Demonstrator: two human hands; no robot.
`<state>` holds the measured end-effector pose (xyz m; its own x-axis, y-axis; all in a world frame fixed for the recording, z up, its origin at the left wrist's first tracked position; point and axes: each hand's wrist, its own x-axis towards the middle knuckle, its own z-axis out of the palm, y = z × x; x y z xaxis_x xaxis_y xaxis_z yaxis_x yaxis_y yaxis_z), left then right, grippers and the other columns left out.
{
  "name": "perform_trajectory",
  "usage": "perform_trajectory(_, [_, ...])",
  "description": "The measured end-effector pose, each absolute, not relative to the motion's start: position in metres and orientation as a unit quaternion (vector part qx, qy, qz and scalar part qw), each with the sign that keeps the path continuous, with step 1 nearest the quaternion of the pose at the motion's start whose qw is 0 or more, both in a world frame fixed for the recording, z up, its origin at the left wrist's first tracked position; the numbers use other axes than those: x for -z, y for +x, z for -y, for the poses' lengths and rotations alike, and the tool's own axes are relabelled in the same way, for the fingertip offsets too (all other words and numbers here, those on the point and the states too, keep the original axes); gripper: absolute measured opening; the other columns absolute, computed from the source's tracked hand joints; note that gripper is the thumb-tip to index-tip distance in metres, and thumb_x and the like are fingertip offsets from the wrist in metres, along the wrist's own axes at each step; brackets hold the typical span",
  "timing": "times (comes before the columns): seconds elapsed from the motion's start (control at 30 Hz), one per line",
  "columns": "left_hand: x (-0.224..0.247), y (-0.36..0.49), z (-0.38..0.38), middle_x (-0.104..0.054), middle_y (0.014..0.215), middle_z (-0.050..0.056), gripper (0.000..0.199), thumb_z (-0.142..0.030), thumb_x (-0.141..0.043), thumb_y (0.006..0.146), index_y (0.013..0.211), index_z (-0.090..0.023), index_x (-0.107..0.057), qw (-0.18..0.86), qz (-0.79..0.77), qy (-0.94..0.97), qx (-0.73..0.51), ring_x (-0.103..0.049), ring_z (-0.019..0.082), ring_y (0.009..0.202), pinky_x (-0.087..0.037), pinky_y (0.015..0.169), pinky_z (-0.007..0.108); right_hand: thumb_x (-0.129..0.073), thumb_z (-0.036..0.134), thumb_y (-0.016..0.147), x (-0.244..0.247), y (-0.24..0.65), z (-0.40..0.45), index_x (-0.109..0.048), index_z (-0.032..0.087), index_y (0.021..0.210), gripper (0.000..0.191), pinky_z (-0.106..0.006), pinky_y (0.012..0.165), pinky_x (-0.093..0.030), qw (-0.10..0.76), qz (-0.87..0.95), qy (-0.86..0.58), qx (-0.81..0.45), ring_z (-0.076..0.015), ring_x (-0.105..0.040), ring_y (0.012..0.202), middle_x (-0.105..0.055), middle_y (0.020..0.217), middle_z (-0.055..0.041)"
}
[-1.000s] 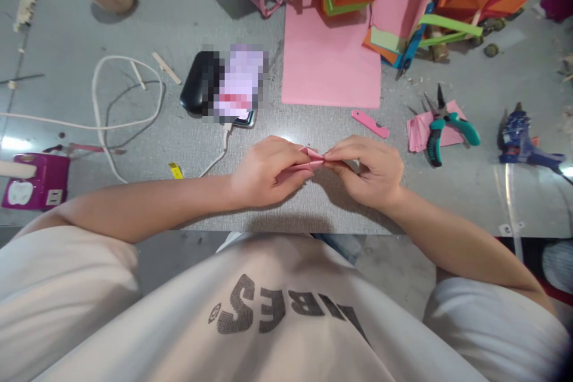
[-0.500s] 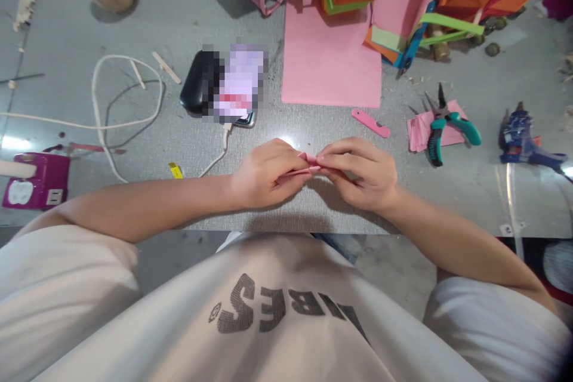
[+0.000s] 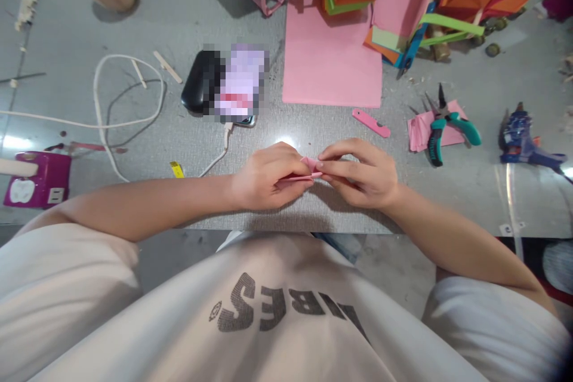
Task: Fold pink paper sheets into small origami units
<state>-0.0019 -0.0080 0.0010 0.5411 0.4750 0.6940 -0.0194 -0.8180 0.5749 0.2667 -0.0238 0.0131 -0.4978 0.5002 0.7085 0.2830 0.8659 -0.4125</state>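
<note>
Pink folded paper (image 3: 311, 163) | left hand (image 3: 272, 175) clamped on it, knuckles upward | right hand (image 3: 363, 172) pinching its end

The small piece of pink paper (image 3: 311, 164) is folded, with a slanted fold on its far side and a thin, straight strip on its near side. It lies sideways, its 2 ends in the left hand (image 3: 275, 176) and right hand (image 3: 360, 173), near the front of the gray surface (image 3: 286, 125). Fingers hide much of it.
</note>
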Motion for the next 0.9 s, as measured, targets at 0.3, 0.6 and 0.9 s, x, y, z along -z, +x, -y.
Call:
perform_trajectory(0.3, [0.000, -0.001, 0.007, -0.091, 0.107, 0.006, 0.024, -0.023, -0.082, 0.108, 0.131, -0.024, -0.077, 0.273, -0.122, 0.830, -0.471, -0.087, 0.019, 0.090, -0.069, 0.087, 0.035, -0.083, 0.017, 0.106, -0.017, 0.261, 0.029, -0.089, 0.034, 0.123, 0.024, -0.032, 0.075, -0.069, 0.477, 0.810, -0.256, -0.223, -0.0180, -0.082, 0.087, -0.086, 0.106, -0.0029])
perform_trajectory(0.6, [-0.008, 0.000, 0.007, -0.090, 0.101, 0.006, 0.019, -0.019, -0.082, 0.107, 0.125, -0.022, -0.077, 0.259, -0.138, 0.830, -0.474, -0.083, 0.017, 0.081, -0.066, 0.082, 0.033, -0.089, 0.037, 0.107, -0.021, 0.255, 0.033, -0.085, 0.027, 0.102, 0.012, -0.033, 0.069, -0.064, 0.450, 0.748, -0.340, -0.350, -0.0173, -0.077, 0.075, -0.084, 0.087, -0.0012])
perform_trajectory(0.9, [-0.002, -0.005, 0.016, -0.087, 0.096, 0.004, 0.030, -0.035, -0.084, 0.110, 0.132, -0.022, -0.066, 0.298, -0.227, 0.807, -0.457, -0.080, 0.014, 0.071, -0.058, 0.064, 0.025, -0.087, 0.034, 0.108, -0.016, 0.254, 0.033, -0.084, 0.030, 0.095, 0.013, -0.034, 0.063, -0.063, 0.484, 0.761, -0.337, -0.270, -0.0183, -0.076, 0.069, -0.084, 0.081, -0.0006])
